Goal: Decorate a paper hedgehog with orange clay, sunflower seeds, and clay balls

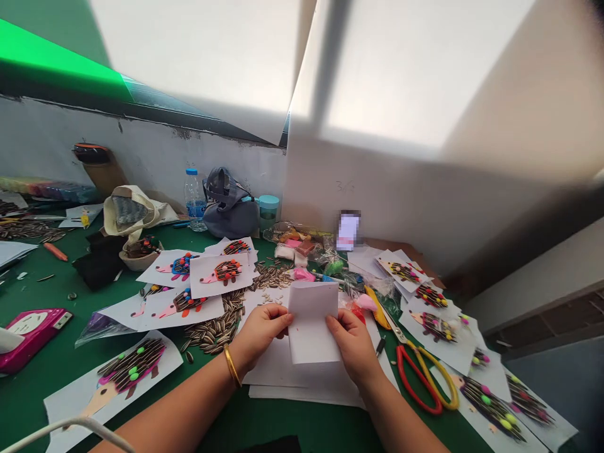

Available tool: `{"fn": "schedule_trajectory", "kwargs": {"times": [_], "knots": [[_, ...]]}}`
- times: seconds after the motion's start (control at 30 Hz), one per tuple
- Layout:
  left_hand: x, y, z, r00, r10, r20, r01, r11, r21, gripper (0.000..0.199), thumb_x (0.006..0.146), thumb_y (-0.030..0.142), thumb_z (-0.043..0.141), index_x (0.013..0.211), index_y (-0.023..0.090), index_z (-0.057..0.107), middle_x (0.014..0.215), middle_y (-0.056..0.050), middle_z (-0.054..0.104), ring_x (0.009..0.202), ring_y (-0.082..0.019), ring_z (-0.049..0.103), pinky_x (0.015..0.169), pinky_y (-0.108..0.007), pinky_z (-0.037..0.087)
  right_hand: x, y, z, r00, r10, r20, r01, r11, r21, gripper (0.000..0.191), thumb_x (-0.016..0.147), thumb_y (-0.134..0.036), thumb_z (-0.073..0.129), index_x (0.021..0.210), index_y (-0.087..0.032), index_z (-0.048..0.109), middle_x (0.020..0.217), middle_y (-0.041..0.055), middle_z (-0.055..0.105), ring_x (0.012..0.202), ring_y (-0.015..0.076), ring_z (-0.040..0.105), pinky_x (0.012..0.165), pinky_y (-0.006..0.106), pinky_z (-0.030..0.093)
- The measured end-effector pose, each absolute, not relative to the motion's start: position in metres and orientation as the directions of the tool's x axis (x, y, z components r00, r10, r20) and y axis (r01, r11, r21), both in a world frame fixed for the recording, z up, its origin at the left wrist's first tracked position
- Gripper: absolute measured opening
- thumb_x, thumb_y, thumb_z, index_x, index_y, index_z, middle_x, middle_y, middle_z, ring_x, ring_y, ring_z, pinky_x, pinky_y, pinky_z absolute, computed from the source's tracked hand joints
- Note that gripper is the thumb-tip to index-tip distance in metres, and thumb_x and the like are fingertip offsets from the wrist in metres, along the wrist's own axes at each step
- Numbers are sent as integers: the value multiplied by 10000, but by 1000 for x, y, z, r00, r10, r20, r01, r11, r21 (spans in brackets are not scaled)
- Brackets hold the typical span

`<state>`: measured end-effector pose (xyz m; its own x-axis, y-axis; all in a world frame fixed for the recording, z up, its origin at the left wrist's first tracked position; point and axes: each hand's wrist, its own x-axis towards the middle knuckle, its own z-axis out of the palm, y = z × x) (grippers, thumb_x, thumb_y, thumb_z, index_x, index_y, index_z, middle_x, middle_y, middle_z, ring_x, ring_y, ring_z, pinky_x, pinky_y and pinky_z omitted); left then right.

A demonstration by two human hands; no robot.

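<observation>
Between my two hands is a folded sheet of white paper (314, 333), held upright above a stack of white paper (274, 374). My left hand (264, 333), with a gold bangle (231, 366) on the wrist, pinches its left edge. On the opposite edge, the thumb and fingers of my right hand (352, 340) are closed. Sunflower seeds (226, 318) lie in a heap left of the paper. Large scissors (418, 371) with one red and one yellow handle rest to the right, near a black pen (380, 346).
Hedgehog pictures made with seeds lie on both sides, such as a left card (170, 374) and a right card (443, 330). Bags of coloured clay (302, 248), a phone (348, 231), a water bottle (194, 204) and a dark bag (231, 214) stand behind. A pink device (35, 340) sits left.
</observation>
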<state>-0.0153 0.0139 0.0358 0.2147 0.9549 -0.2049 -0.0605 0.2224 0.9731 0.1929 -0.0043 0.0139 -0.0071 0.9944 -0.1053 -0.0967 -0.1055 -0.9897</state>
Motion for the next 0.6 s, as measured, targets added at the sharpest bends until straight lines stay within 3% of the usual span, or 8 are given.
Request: {"fn": "schedule_trajectory", "kwargs": {"times": [0.13,0.37,0.6], "knots": [[-15,12,37,308,934,-183,-147,237,960,411,650,401,801,957,144,708,888,-72,700,749,-185,604,666,-272,453,188,-7,14,-48,990,-131,-59,-133,-989,444,699,-604,718,853,-195,642,791,45,668,688,206,593,597,299,463],[-14,12,32,227,955,-191,-126,223,967,418,766,548,660,737,131,682,649,-41,636,593,-151,550,567,-262,415,188,-8,14,-70,989,-134,-53,-138,-989,388,711,-561,723,820,-198,642,759,19,635,658,174,557,577,274,435],[-17,16,35,212,963,-168,-239,218,946,412,652,393,802,960,152,674,876,-55,691,777,-199,617,692,-293,471,185,-10,14,-131,975,-180,-105,-194,-975,383,697,-531,748,828,-189,636,749,11,628,636,151,535,568,255,418]]}}
